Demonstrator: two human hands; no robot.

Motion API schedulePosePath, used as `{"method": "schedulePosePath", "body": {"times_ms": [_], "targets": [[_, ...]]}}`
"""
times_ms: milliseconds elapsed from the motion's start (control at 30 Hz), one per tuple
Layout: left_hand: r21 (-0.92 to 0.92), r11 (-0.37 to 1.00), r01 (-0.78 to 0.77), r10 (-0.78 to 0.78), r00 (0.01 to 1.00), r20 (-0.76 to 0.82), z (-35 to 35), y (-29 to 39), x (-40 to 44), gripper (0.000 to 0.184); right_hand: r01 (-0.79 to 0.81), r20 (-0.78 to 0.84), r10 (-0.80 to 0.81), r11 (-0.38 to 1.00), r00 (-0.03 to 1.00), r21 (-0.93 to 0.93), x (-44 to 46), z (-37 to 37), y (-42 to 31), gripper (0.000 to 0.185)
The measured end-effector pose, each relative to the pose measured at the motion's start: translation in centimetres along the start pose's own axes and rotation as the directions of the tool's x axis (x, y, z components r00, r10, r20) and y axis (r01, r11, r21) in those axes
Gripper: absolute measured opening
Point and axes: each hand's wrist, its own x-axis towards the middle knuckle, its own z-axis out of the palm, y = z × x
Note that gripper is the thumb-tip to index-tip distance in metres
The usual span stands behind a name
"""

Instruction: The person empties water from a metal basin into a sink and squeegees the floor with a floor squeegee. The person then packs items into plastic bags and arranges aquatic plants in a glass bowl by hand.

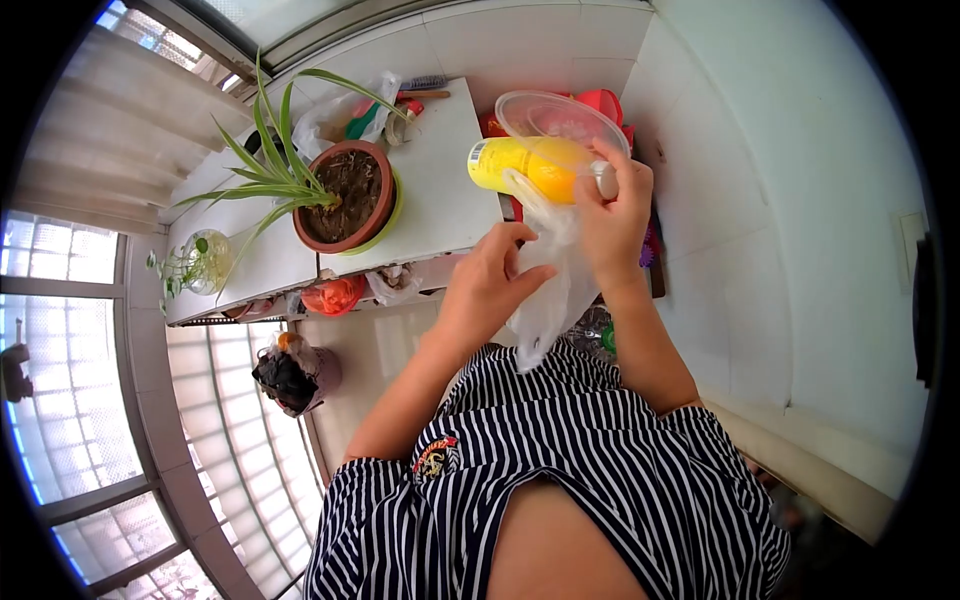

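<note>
My right hand is closed around the white-capped end of a yellow bottle with an orange picture on its label. The bottle lies sideways in the air. Below it hangs a thin, whitish plastic bag, partly over the bottle's side; whether my right fingers also pinch the bag I cannot tell. Beside the bag is my left hand, thumb and forefinger spread apart, with nothing visible between them. Behind the bottle shows a clear, round plastic lid or container, partly hidden by the bottle and my right hand.
A potted spider plant stands on the white counter to the left, near a glass vase with greenery. Red items sit in the corner by the wall. A filled bin stands on the floor below.
</note>
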Motion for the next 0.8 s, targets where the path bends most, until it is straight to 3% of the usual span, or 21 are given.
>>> {"method": "schedulePosePath", "body": {"times_ms": [33,133,200,233,267,367,433,500,567,633,667,733,800], "targets": [[0.134,0.99,-0.035,0.036,0.999,-0.003,-0.6,-0.4,-0.3,0.026,-0.016,-0.013,0.016,1.0,1.0,-0.002,0.5,-0.6,0.2,0.039],[0.133,0.991,0.009,0.019,0.978,-0.206,-3.2,-1.6,-1.8,0.015,-0.062,-0.057,0.06,0.997,0.997,-0.039,1.8,-2.1,0.8,0.037],[0.035,0.999,0.002,0.01,0.941,-0.339,-4.8,-4.5,-2.8,0.01,-0.095,-0.102,0.092,0.995,0.991,-0.019,2.6,-2.5,1.1,0.036],[-0.145,0.986,0.081,-0.134,0.904,-0.406,-5.4,-5.4,-3.3,0.007,-0.169,-0.112,0.175,0.984,0.978,0.063,2.7,-2.4,0.9,0.035],[-0.21,0.972,0.101,-0.194,0.851,-0.488,-5.9,-5.8,-3.5,0.005,-0.17,-0.11,0.176,0.983,0.978,0.065,2.7,-2.3,0.9,0.035],[-0.175,0.964,0.2,-0.264,0.795,-0.546,-7.1,-6.0,-4.0,0.007,-0.179,-0.106,0.188,0.979,0.976,0.095,2.7,-1.4,0.7,0.035],[-0.247,0.924,0.292,-0.379,0.79,-0.482,-6.9,-4.9,-3.8,0.029,-0.148,-0.06,0.162,0.97,0.985,0.191,2.3,-0.7,-0.1,0.034],[-0.336,0.916,0.218,-0.325,0.894,-0.309,-5.5,-2.3,-3.2,0.055,-0.182,-0.032,0.194,0.956,0.98,0.231,1.9,-0.1,-1.3,0.033],[-0.295,0.949,0.115,-0.135,0.99,-0.049,-3.3,-2.7,-2.8,0.075,-0.219,-0.002,0.228,0.938,0.974,0.268,1.7,0.2,-1.8,0.033],[-0.031,0.999,0.034,-0.033,0.998,0.053,-1.3,-2.3,-2.3,0.074,-0.118,-0.037,0.128,0.972,0.991,0.206,1.6,0.3,-1.8,0.033],[-0.031,0.999,0.037,-0.036,0.998,0.052,-0.4,-2.8,-2.2,0.074,-0.119,-0.034,0.129,0.971,0.991,0.206,1.7,0.1,-2.1,0.033],[0.259,0.966,0.015,-0.025,0.999,0.034,1.2,-4.6,-2.1,0.075,-0.293,0.003,0.303,0.918,0.953,0.267,1.9,-0.9,-2.8,0.033],[0.233,0.972,-0.013,0.007,1.0,0.024,2.4,-4.6,-1.7,0.076,-0.296,-0.011,0.308,0.924,0.951,0.244,2.0,-1.7,-2.7,0.033]]}}
